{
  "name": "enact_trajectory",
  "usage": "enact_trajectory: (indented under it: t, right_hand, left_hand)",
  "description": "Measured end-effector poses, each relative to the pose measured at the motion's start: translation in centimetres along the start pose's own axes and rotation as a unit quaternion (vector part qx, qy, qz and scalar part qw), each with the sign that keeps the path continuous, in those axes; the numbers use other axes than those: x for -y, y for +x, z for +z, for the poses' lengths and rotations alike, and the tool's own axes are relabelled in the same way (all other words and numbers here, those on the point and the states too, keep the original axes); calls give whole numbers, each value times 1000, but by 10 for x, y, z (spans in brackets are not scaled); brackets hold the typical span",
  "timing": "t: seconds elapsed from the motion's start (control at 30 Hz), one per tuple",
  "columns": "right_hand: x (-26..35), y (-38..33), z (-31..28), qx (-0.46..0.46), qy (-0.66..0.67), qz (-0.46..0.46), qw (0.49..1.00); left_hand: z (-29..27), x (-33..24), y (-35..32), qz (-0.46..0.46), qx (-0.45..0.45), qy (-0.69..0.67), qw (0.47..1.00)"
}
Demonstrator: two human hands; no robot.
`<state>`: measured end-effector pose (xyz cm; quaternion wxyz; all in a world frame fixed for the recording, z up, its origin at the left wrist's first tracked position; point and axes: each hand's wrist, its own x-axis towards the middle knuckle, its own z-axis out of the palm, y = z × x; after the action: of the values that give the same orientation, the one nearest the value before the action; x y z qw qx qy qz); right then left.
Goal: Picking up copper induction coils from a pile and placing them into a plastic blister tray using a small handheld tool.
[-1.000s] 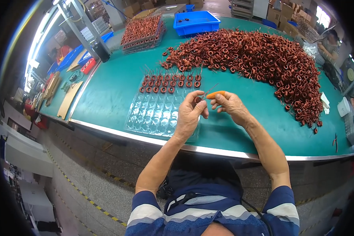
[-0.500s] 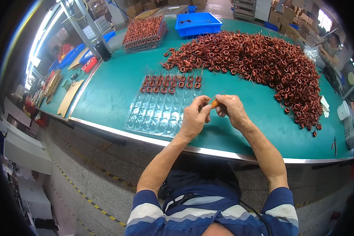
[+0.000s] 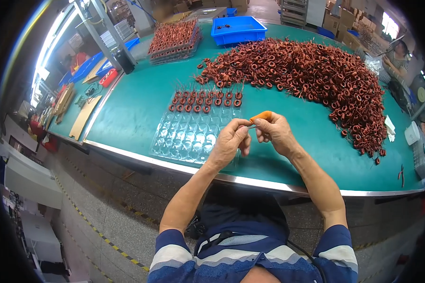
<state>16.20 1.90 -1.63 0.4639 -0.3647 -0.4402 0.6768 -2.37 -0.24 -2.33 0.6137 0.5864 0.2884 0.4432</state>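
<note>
head view: right hand [image 3: 275, 133] fingers grip an orange-handled tool [image 3: 260, 116] above the green table [image 3: 127, 113]; left hand [image 3: 229, 141] fingers pinch at its tip, beside the clear tray [image 3: 189, 134].

Your left hand [image 3: 231, 141] and right hand [image 3: 275, 133] meet above the green worktop [image 3: 127, 113], fingertips close together. Your right hand grips an orange-handled tool [image 3: 261, 116]; what the left fingers pinch at its tip is too small to tell. Just left of your hands lies a clear blister tray [image 3: 189, 134], its far rows filled with copper coils [image 3: 205, 100]. A large heap of loose coils [image 3: 316, 78] spreads across the worktop beyond. A blue bin [image 3: 238, 29] stands at the far edge.
</note>
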Motion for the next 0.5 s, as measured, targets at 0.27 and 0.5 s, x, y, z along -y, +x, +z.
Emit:
enact_trajectory:
  t: [0.27, 0.5]
  right_hand:
    - [3, 2, 7, -125, -161, -173, 964]
    - [6, -6, 12, -36, -126, -35, 991]
  left_hand:
    - [10, 5, 0, 0, -102, -140, 985]
    - [-5, 3, 13, 75, -98, 191, 974]
